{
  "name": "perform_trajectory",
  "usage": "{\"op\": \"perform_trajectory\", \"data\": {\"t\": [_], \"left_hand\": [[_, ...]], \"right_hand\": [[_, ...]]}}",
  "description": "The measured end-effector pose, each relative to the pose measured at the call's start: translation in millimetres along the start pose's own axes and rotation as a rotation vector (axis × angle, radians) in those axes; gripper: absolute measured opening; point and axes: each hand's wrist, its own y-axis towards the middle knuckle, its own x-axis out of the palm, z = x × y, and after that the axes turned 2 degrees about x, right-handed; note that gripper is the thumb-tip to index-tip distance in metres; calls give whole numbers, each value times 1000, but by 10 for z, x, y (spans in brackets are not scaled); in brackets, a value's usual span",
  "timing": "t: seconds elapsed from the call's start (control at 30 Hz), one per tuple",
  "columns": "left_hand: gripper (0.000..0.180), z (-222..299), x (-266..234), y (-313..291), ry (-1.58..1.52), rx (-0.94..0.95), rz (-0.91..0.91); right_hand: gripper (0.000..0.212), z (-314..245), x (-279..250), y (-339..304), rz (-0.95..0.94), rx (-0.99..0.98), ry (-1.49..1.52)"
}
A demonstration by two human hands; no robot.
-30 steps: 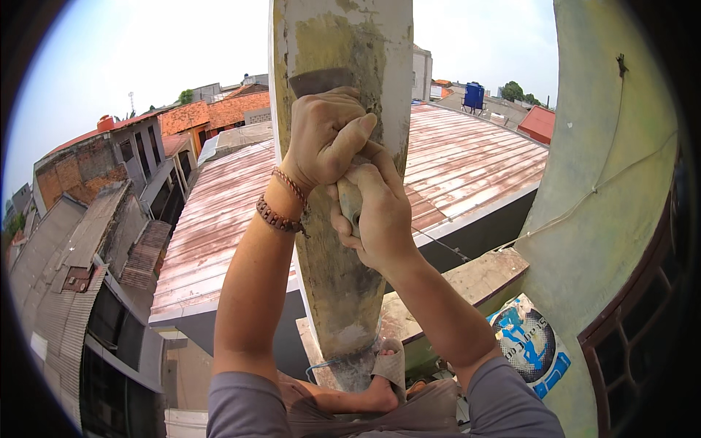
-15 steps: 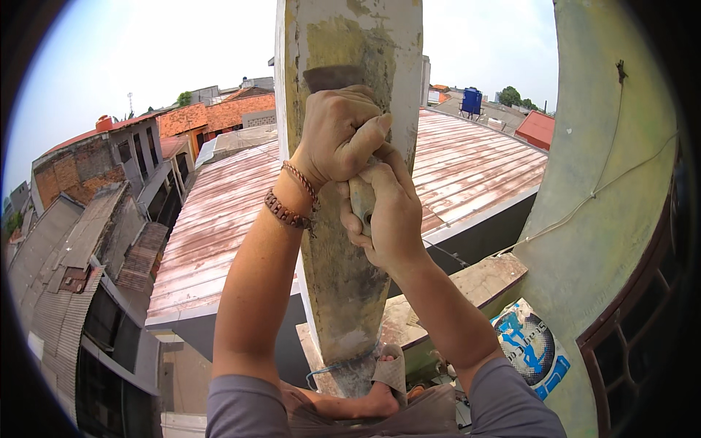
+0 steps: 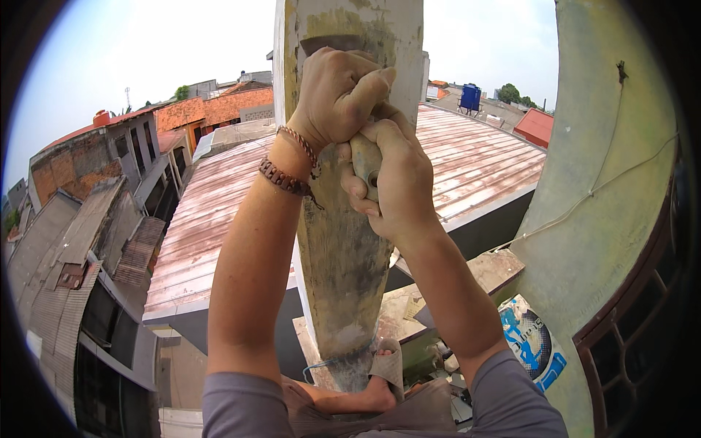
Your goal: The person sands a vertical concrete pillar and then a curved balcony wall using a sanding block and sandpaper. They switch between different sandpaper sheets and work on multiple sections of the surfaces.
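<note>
A scraper with a wide dark blade (image 3: 332, 42) lies with its blade against the peeling face of a pillar (image 3: 343, 270). My right hand (image 3: 400, 175) is wrapped round its worn handle (image 3: 369, 166), whose butt end with a hole points down toward me. Above it, my left hand (image 3: 337, 91) is closed over the upper part of the scraper, just behind the blade; the fingers' far side is hidden. Both hands touch each other. Patches of yellowish paint and dark stains mark the pillar around them.
A narrow ledge (image 3: 475, 281) runs beside the pillar's foot, with a blue cord (image 3: 315, 367) tied there. My sandalled foot (image 3: 387, 379) rests close by. Below spreads a rusty metal roof (image 3: 212, 219). At right stand a curved wall (image 3: 577, 182) with a cable and a blue-white bag (image 3: 527, 339).
Both hands have pushed the scraper upward along the pillar, so its blade now sits higher. My grip on it looks the same.
</note>
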Motion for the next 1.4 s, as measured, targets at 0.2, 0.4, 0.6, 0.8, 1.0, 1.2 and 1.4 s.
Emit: {"op": "perform_trajectory", "data": {"t": [0.2, 0.4, 0.6, 0.8, 1.0, 1.2, 1.4], "left_hand": [[40, 13, 20, -146, -53, -69, -68], [39, -64, 21, -70, -34, -36, -14], [39, -134, 0, 81, -5, -104, -54], [37, -65, 23, -20, -47, -73, -93], [22, -282, -77, 170, 214, 337, -48], [23, 556, 307, -1089, -16, -150, -228], [18, 1651, 655, -2649, -185, -422, -768]], "right_hand": [[30, 218, -104, -29, -10, -89, -9], [29, 51, 41, -21, 70, -65, -17], [26, -64, 21, 84, 19, -66, 85], [26, 73, -83, 3, 2, -51, 27], [27, -113, 94, 155, 37, -55, 34], [21, 1181, -733, -572, -50, -14, 92], [20, 2482, -1620, -2476, 239, 490, 209]]}}
